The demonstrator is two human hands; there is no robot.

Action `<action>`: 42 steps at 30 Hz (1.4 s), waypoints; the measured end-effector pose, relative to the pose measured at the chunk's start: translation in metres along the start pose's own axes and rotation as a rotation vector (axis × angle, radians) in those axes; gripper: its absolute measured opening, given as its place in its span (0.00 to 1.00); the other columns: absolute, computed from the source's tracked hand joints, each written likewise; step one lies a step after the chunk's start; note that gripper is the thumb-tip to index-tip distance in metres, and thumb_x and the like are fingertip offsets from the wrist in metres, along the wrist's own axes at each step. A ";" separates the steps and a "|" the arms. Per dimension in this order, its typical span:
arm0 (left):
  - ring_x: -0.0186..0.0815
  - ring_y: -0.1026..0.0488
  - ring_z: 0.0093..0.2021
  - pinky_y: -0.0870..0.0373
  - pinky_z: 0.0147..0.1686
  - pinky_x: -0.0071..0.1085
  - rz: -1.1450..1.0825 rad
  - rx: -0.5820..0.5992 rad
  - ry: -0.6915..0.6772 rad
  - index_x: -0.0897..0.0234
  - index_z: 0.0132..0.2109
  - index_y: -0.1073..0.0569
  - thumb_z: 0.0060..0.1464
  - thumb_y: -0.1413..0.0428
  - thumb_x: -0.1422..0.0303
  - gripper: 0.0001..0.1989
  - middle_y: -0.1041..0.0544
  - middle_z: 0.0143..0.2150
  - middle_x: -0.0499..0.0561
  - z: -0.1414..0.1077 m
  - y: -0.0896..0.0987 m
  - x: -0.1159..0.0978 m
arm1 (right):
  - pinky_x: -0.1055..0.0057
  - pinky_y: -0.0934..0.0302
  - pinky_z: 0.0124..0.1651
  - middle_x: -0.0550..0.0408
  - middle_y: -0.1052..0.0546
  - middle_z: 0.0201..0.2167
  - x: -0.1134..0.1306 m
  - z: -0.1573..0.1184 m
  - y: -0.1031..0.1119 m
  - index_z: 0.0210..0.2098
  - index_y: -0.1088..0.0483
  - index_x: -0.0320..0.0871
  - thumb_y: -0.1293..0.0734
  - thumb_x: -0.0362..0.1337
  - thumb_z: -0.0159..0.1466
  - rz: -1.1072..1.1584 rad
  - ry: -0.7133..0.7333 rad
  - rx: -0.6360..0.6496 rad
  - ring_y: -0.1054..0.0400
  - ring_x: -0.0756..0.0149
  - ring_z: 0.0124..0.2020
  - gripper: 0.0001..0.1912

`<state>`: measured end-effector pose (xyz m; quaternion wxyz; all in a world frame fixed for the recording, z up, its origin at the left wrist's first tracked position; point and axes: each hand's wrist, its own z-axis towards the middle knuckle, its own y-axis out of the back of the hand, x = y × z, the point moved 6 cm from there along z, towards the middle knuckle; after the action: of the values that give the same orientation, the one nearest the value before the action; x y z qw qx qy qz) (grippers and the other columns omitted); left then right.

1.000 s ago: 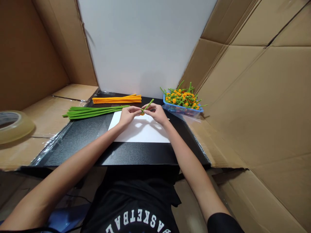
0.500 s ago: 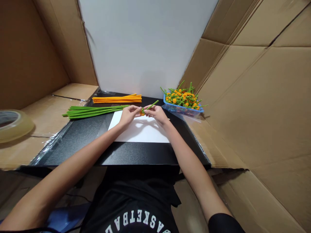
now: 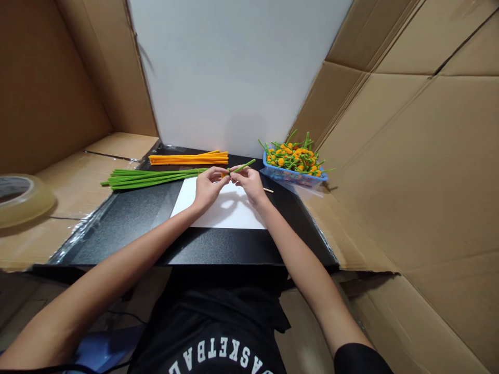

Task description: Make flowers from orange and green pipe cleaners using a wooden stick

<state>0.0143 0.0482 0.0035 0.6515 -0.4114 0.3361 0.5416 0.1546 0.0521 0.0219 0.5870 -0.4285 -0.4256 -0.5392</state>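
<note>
Above a white sheet (image 3: 218, 214), my left hand (image 3: 208, 188) pinches a small orange and green piece (image 3: 225, 175), mostly hidden by the fingertips. My right hand (image 3: 248, 183) is closed on the same piece at its green part, and a green stem (image 3: 245, 165) sticks out up and to the right. The fingertips of both hands nearly meet. Green fuzzy sticks (image 3: 148, 178) lie to the left of my left hand, their right ends close to it. Behind them is a bundle of orange sticks (image 3: 187, 158).
A blue basket (image 3: 296, 175) heaped with orange and green pieces stands at the back right. One thin pale stick (image 3: 268, 190) lies right of the sheet. A tape roll (image 3: 39, 202) sits on cardboard at the left. Cardboard walls flank the black table (image 3: 230, 246).
Both hands have risen slightly and the piece has turned, so less of its orange part shows. The thin pale stick beside my right hand is more exposed.
</note>
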 end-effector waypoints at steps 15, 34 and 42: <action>0.37 0.21 0.34 0.24 0.39 0.33 -0.099 -0.081 0.107 0.68 0.36 0.23 0.34 0.28 0.65 0.21 0.18 0.35 0.54 0.001 0.001 -0.002 | 0.72 0.44 0.33 0.58 0.26 0.27 0.000 0.001 -0.001 0.33 0.26 0.43 0.26 0.41 0.48 0.019 -0.065 0.076 0.35 0.71 0.29 0.14; 0.37 0.22 0.28 0.23 0.38 0.36 -0.119 0.015 0.276 0.69 0.32 0.22 0.29 0.27 0.63 0.21 0.20 0.26 0.52 0.002 -0.004 -0.002 | 0.73 0.44 0.32 0.57 0.23 0.32 0.005 0.003 0.004 0.36 0.24 0.44 0.25 0.40 0.49 -0.003 -0.072 0.258 0.34 0.70 0.30 0.15; 0.36 0.23 0.30 0.23 0.45 0.42 -0.176 0.099 0.361 0.69 0.31 0.20 0.32 0.29 0.66 0.16 0.21 0.29 0.53 0.008 -0.003 0.005 | 0.73 0.43 0.31 0.56 0.24 0.30 0.008 0.002 0.003 0.34 0.26 0.43 0.25 0.45 0.52 -0.096 -0.027 0.319 0.34 0.68 0.31 0.15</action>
<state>0.0185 0.0571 0.0026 0.6450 -0.4971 0.4363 0.3827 0.1583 0.0521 0.0304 0.6153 -0.3163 -0.5334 -0.4866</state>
